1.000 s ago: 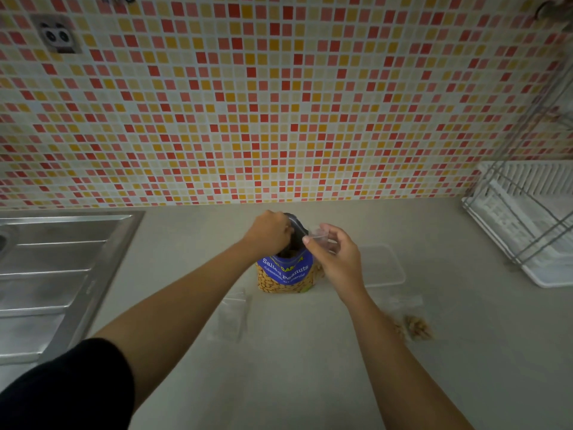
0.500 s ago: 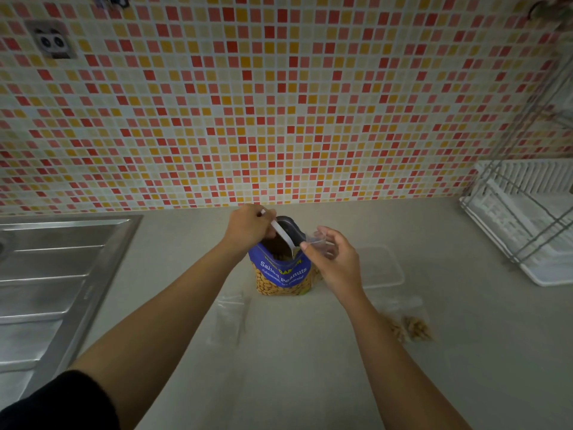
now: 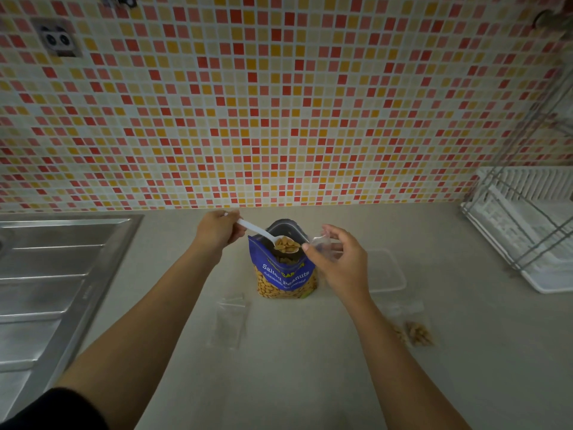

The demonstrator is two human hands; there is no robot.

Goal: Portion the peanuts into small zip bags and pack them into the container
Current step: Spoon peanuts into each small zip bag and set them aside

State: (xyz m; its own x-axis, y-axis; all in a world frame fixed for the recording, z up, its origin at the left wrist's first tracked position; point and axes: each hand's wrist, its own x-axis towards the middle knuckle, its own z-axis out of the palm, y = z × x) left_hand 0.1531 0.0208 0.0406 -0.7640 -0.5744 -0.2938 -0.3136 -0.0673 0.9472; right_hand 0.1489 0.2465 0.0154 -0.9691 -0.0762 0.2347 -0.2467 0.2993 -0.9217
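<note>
Observed: the left hand (image 3: 217, 232) grips the handle of a white spoon (image 3: 263, 234), fingers curled round it. The spoon's bowl hangs over the open mouth of the peanut pouch (image 3: 283, 279) and carries a heaped load of peanuts (image 3: 288, 243). The right hand (image 3: 341, 262) pinches a small clear zip bag (image 3: 321, 243) between thumb and fingertips, just to the right of the pouch mouth. How wide that bag's mouth stands cannot be told. It is transparent and partly hidden by the fingers.

Around the pouch: a clear container (image 3: 403, 274) sits to its right, behind the right hand. A flat empty bag (image 3: 229, 324) lies in front of the pouch to the left. A bag holding peanuts (image 3: 415, 332) lies in front to the right, outside the container.

Risks, as judged:
- The spoon is heaped, so any tilt on leaving the pouch mouth would likely drop nuts on the counter (image 3: 310, 367).
- The bag is limp and held at one edge only. If its mouth sags shut, the load would probably spill down the outside.
- The pouch stands unsupported, with neither hand steadying it. A knock from the spoon or the right wrist could tip it.
- The thin spoon handle may flex under the load.
</note>
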